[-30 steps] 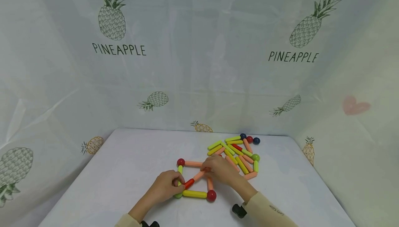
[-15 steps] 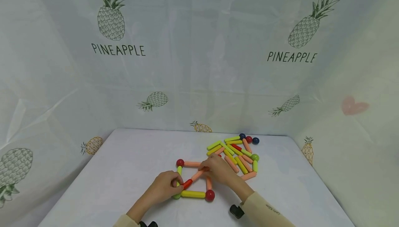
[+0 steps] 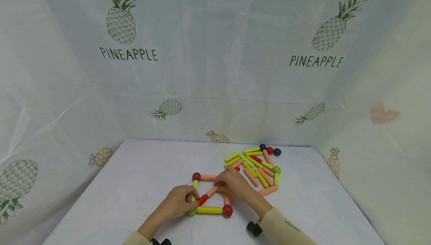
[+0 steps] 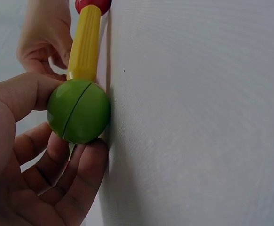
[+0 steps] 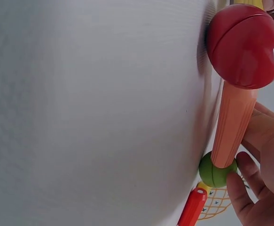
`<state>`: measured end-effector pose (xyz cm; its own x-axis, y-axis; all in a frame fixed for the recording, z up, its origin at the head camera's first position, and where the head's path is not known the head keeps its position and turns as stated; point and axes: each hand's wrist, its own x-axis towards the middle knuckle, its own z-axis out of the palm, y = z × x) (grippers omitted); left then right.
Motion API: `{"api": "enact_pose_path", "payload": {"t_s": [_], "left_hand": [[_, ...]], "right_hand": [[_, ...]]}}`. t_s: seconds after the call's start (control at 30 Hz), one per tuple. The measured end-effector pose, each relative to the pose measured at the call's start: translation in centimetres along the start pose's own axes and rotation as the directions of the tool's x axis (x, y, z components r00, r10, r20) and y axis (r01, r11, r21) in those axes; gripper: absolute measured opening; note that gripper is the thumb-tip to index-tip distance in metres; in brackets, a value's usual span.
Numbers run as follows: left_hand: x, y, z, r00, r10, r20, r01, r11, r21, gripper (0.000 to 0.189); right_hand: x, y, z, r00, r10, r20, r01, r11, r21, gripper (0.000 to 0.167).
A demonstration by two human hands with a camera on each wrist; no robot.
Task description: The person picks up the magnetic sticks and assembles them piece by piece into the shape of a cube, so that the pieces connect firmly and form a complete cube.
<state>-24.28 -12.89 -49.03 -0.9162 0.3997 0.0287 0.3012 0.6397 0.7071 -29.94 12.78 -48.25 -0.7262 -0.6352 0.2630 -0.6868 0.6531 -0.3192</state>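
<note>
A four-sided frame of toy rods and balls lies flat on the table. My left hand (image 3: 178,201) grips the green ball (image 4: 78,111) at its near left corner, thumb on one side and fingers on the other. My right hand (image 3: 234,183) covers the far right corner, fingers curled around another green ball (image 5: 218,170). Across the frame, a red rod (image 3: 202,199) and a salmon rod (image 3: 213,190) form a diagonal between both hands. A yellow rod (image 3: 209,210) makes the near side, ending at a red ball (image 3: 227,211). Another red ball (image 3: 196,176) marks the far left corner.
Behind and right of my right hand, several loose yellow, lime, salmon and red rods (image 3: 260,178) lie in a pile. A lime-green ball (image 3: 276,170), two dark blue balls (image 3: 277,152) and a red ball (image 3: 269,150) border it. A pineapple-print cloth (image 3: 215,69) hangs behind the white table (image 3: 151,162).
</note>
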Motion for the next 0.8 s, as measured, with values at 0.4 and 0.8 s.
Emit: {"api": "enact_pose_path", "payload": {"t_s": [0.4,0.8], "left_hand": [[0.1,-0.1,0.5,1.000,0.009,0.023,-0.009,1.000,-0.027,0.020],[-0.1,-0.2,0.2,0.995,0.037,0.091,-0.030,0.997,-0.074,0.034]], "right_hand": [[-0.2,0.3,-0.1,1.000,-0.018,-0.013,0.018,1.000,0.003,0.016],[-2.3,1.6,-2.6,0.997,0.040,-0.065,-0.039,0.999,0.011,0.015]]}}
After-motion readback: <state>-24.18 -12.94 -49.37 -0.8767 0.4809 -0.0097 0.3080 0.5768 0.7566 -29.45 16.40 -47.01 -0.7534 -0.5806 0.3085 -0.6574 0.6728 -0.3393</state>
